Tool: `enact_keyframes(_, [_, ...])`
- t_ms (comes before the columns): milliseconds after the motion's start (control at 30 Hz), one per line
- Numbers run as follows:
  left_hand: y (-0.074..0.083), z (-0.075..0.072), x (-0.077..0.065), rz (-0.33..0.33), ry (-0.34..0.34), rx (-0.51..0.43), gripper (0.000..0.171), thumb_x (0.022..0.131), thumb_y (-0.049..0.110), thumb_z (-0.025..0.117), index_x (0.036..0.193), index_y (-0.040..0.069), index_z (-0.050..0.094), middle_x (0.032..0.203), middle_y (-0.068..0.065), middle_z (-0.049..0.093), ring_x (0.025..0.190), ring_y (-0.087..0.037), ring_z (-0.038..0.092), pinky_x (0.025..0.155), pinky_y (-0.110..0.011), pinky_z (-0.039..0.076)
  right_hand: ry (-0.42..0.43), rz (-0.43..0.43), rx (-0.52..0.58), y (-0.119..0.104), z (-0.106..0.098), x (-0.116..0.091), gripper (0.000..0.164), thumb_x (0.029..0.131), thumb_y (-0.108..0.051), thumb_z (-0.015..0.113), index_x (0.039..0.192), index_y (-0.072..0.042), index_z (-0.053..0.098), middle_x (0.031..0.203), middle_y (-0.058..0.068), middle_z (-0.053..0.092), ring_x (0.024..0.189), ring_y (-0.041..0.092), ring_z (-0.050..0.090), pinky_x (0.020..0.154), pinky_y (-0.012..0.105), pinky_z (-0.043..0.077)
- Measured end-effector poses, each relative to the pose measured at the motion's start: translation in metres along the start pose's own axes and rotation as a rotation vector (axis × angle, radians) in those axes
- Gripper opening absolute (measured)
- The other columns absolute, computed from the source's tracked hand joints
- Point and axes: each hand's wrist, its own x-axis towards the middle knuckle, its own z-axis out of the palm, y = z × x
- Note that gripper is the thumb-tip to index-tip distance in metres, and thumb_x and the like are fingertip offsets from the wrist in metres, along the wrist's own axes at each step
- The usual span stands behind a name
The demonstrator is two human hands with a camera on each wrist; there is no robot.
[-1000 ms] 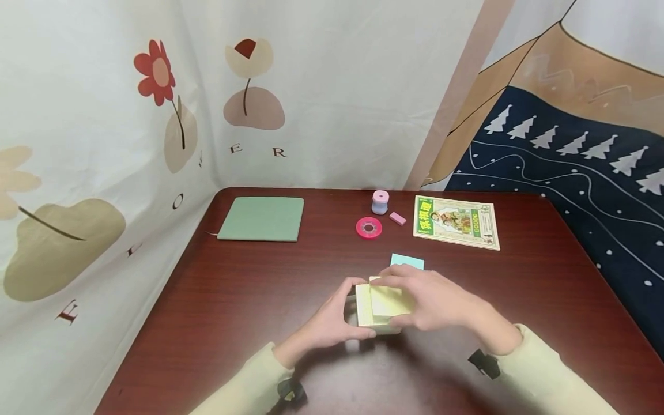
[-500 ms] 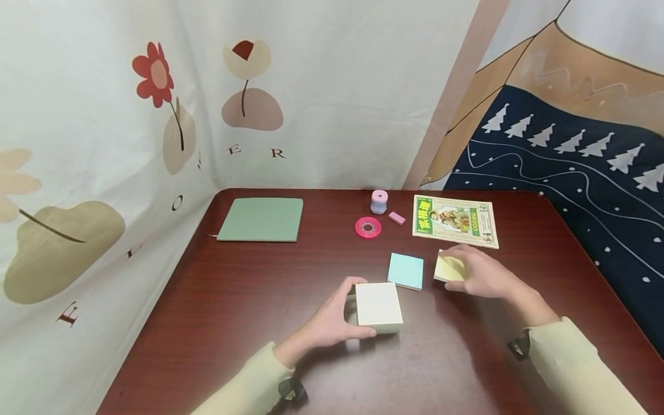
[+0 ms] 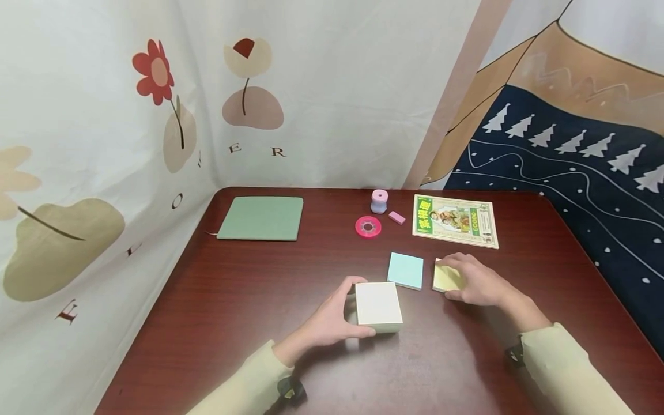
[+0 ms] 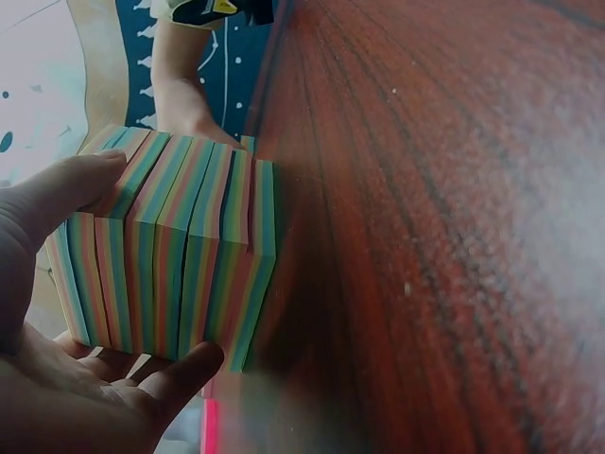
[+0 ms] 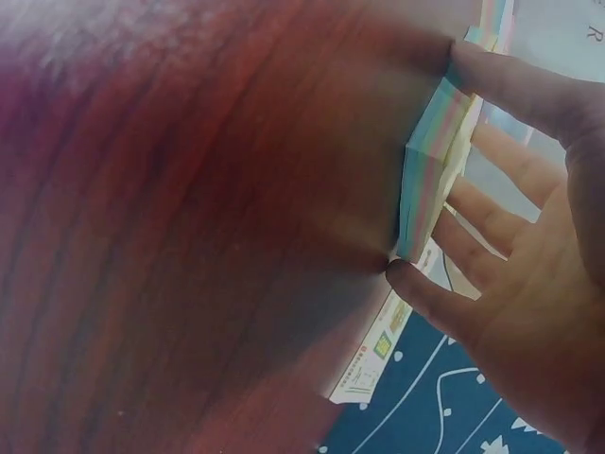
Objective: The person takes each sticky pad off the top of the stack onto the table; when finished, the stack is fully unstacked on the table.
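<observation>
The left hand is gripping a fat paper block from its left side, with the thumb pressing on the near face and the fingers curling round the far face. The right hand is pinching a thin yellow pad between its thumb and fingers, and the pad is looking flat on the bench. So both hands are busy, and they are staying to the outer sides, with the paper lying between them. The yellow pad is sitting to the right of the block and a bit farther back, so the right hand is the one next to it and the left hand is the one on the block. From above, the block and the pads are looking square, so none is showing a long side. The block is showing lots of colored stripes on its sides and a white top. A blue pad is lying just past the block, with a thin strip of bench showing between it and the yellow pad; I can't tell if its near corner is touching the block. Farther back, a red tape roll, a pink eraser and a small spool are sitting close together. A picture book is lying to their right, and a green notebook is lying well off to the left. Behind everything, a printed cloth is hanging.
</observation>
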Motion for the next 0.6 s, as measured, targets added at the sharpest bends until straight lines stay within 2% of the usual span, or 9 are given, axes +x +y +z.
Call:
enact_keyframes(200, [-0.001,0.000,0.001,0.011,0.000,0.027,0.082,0.069,0.023,0.089,0.134,0.022,0.040,0.123,0.005,0.054,0.115,-0.018,0.052,0.099,-0.046,0.042,0.001,-0.019,-0.023,0.000,-0.002,-0.001,0.066,0.070,-0.019,0.087,0.130,-0.007,0.062,0.126,0.016,0.057,0.109,0.033,0.050,0.078,0.042,0.047])
enact_keyframes(367, [-0.002,0.001,0.002,0.001,-0.006,0.035,0.083,0.068,0.023,0.090,0.134,0.024,0.040,0.122,0.006,0.055,0.114,-0.017,0.051,0.099,-0.045,0.041,0.048,-0.034,-0.020,-0.004,-0.009,0.001,0.061,0.074,-0.022,0.085,0.128,-0.006,0.062,0.127,0.016,0.056,0.113,0.034,0.049,0.085,0.048,0.046])
enact_keyframes(500, [-0.003,0.002,0.002,-0.002,-0.011,0.046,0.084,0.068,0.025,0.090,0.134,0.023,0.039,0.122,0.006,0.054,0.114,-0.016,0.051,0.099,-0.045,0.041,0.083,-0.055,0.035,-0.021,-0.016,0.005,0.055,0.081,-0.022,0.080,0.130,-0.006,0.061,0.132,0.015,0.054,0.121,0.034,0.046,0.096,0.054,0.042])
enact_keyframes(600, [-0.004,0.002,0.002,-0.003,-0.009,0.055,0.085,0.067,0.025,0.090,0.135,0.021,0.039,0.122,0.005,0.054,0.113,-0.016,0.051,0.098,-0.044,0.042,0.094,-0.088,0.058,-0.043,-0.020,0.008,0.054,0.083,-0.025,0.079,0.131,-0.008,0.061,0.134,0.011,0.053,0.124,0.030,0.046,0.099,0.053,0.042])
